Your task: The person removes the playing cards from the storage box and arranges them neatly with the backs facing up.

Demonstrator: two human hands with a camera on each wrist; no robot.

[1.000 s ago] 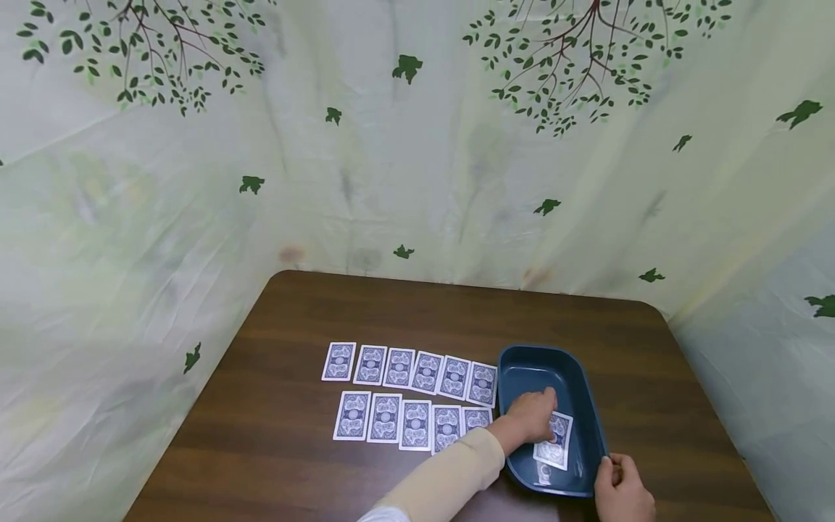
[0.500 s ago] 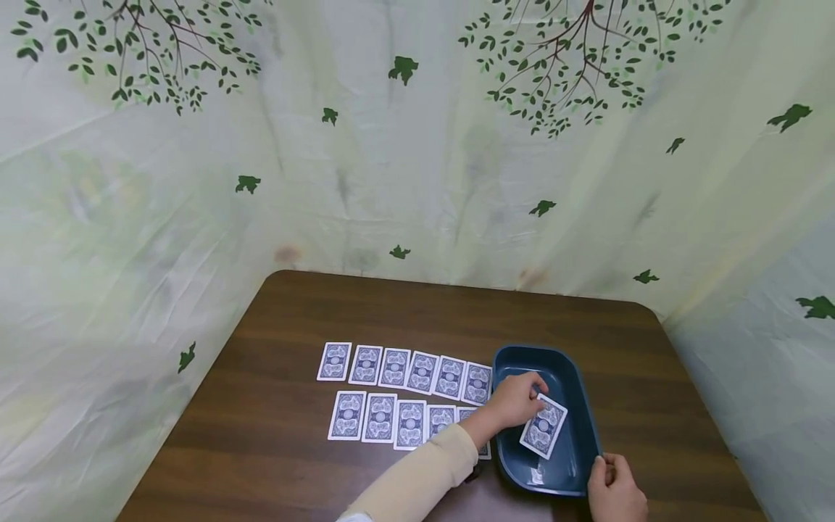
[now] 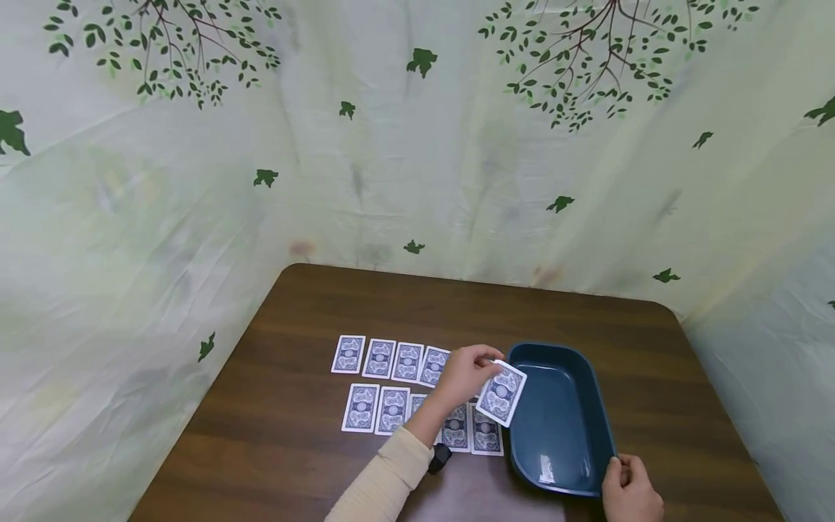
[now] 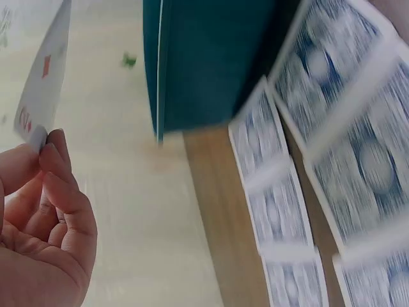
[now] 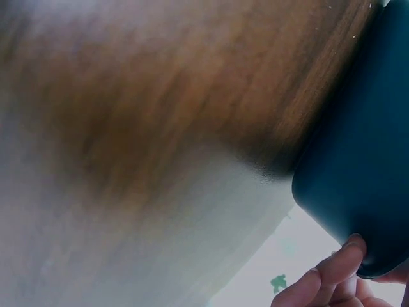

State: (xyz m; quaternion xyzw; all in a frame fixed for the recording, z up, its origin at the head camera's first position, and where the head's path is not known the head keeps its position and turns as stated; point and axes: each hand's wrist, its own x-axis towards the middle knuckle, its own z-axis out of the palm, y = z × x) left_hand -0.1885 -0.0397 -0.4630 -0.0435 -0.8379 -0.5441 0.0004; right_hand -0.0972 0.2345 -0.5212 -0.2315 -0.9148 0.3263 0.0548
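My left hand (image 3: 466, 373) pinches a playing card (image 3: 502, 394) by its upper edge, thumb against fingers. Its blue patterned back faces up, overlapping the left rim of the blue tray (image 3: 590, 384) and the row ends in the head view. From below, the left wrist view catches the face of that card (image 4: 48, 73), with a red 2 and a diamond. My right hand (image 3: 633, 489) grips the tray's near right corner, its fingertips (image 5: 353, 246) on the outer wall in the right wrist view. The tray's inside shows only its bare floor.
Two rows of face-down playing cards, a far row (image 3: 378, 359) and a near row (image 3: 377, 408), lie left of the tray on the brown wooden table (image 3: 261, 442). My left arm covers part of both. A leaf-printed curtain (image 3: 391, 167) stands behind the table.
My left hand has picked the card up from inside the tray and carried it left, over the tray's left rim. The right hand keeps its grip on the corner.
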